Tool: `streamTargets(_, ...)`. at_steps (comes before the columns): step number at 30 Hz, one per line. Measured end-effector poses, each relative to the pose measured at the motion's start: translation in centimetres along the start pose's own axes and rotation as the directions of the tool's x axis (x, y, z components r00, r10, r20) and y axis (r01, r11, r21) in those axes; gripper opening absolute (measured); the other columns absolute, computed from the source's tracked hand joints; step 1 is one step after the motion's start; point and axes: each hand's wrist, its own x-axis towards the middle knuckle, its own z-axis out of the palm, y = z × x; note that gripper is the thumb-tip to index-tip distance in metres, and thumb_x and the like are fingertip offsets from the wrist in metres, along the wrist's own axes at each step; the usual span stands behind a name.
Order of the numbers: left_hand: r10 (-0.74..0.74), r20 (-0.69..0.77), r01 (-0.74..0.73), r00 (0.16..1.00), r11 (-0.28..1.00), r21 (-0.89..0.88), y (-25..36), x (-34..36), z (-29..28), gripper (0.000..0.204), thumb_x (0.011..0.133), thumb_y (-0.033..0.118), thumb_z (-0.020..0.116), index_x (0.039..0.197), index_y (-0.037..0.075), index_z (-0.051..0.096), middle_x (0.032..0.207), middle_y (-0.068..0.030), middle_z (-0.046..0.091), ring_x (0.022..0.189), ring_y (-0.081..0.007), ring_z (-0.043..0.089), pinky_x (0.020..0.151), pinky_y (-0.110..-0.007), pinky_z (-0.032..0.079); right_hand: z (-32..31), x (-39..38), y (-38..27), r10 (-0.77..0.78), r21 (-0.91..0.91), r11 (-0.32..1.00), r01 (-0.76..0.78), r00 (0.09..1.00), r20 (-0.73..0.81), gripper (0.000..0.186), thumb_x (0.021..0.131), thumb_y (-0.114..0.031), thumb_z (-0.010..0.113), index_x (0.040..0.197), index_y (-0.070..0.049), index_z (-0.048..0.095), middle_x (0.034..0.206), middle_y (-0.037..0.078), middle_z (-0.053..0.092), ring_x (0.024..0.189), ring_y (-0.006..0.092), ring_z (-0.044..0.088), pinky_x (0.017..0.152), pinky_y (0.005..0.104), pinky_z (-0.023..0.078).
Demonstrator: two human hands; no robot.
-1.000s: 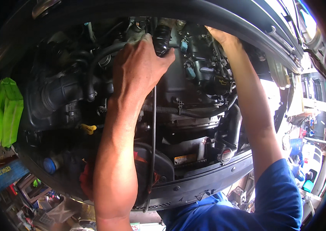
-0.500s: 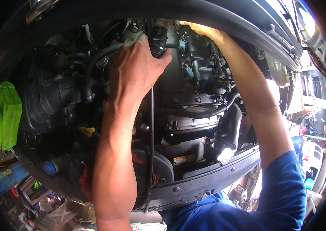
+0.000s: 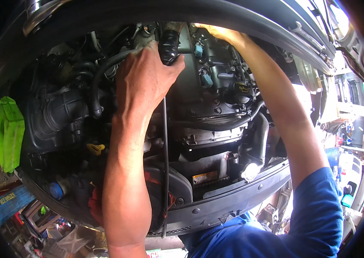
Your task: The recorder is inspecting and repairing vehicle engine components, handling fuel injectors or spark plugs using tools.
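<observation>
Over the middle of a car engine, my left hand [image 3: 145, 75] is curled at a black, glossy, cylindrical piece [image 3: 170, 46] that looks wrapped in tape. This piece lies in the crook between thumb and fingers; most fingertips are hidden behind the hand. My right hand [image 3: 218, 32] reaches to the far side of the engine, beside the dark engine cover [image 3: 186, 79]. Its fingers point left and are partly cut off from sight by the raised hood's edge and washed out by bright light. Below my left wrist, a thin dark rod or cable [image 3: 165, 159] runs down to the front panel.
The hood [image 3: 182, 10] arches close above both hands. A curved black hose [image 3: 98, 81] lies left of my left hand. Nearer are a yellow loop handle [image 3: 95, 149], a metal radiator cap [image 3: 249, 172] and the front panel [image 3: 233, 195]. A bright green folded strap [image 3: 8, 135] hangs far left.
The view has shifted slightly, so engine and hands sit a little further left. My left hand stays at the black piece and my right hand stays at the far side.
</observation>
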Motion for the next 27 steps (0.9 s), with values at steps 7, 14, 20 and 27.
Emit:
streamTargets(7, 0.033, -0.074, -0.029, 0.997, 0.999, 0.044, -0.3, 0.1, 0.2, 0.039, 0.088, 0.036, 0.076, 0.094, -0.002, 0.072, 0.084, -0.021, 0.076, 0.083, -0.0363, 0.076, 0.078, -0.044, 0.06, -1.8, -4.1, 3.1, 0.22, 0.884, 0.252, -0.395, 0.913, 0.345, 0.014, 0.107, -0.011, 0.055, 0.11, 0.0, 0.064, 0.109, 0.016, 0.066, 0.09, 0.0278, 0.066, 0.085, 0.0408, 0.06)
streamTargets(14, -0.019, 0.024, 0.02, 1.0, 0.999, -0.04, -0.1, 0.1, -0.1, 0.047, 0.089, 0.042, 0.075, 0.108, -0.001, 0.072, 0.092, -0.023, 0.075, 0.089, -0.0424, 0.073, 0.08, -0.049, 0.057, -2.4, -6.6, 3.5, -0.028, 0.927, -0.008, -0.374, 0.927, 0.373, 0.021, 0.106, -0.01, 0.057, 0.115, 0.008, 0.063, 0.113, 0.02, 0.063, 0.103, 0.0299, 0.067, 0.099, 0.0439, 0.059)
streamTargets(20, -0.043, 0.03, 0.043, 0.999, 0.999, -0.007, 0.0, 0.1, -0.2, 0.048, 0.089, 0.043, 0.075, 0.109, 0.0, 0.072, 0.094, -0.0221, 0.076, 0.091, -0.0412, 0.074, 0.081, -0.048, 0.057, -2.7, -7.8, 2.3, 0.031, 0.927, 0.056, -0.372, 0.928, 0.37, 0.027, 0.103, -0.002, 0.058, 0.124, 0.015, 0.06, 0.127, 0.028, 0.061, 0.119, 0.0355, 0.066, 0.109, 0.0453, 0.055)
streamTargets(27, -0.029, 0.008, 0.028, 1.0, 0.997, 0.071, -0.1, 0.1, -0.1, 0.05, 0.089, 0.046, 0.074, 0.109, 0.0, 0.072, 0.097, -0.0228, 0.076, 0.093, -0.0407, 0.074, 0.084, -0.047, 0.057, -3.5, -8.1, 1.1, -0.005, 0.833, -0.424, -0.355, 0.921, 0.39, 0.024, 0.099, 0.006, 0.059, 0.118, 0.019, 0.06, 0.117, 0.034, 0.065, 0.12, 0.042, 0.065, 0.114, 0.0499, 0.053)
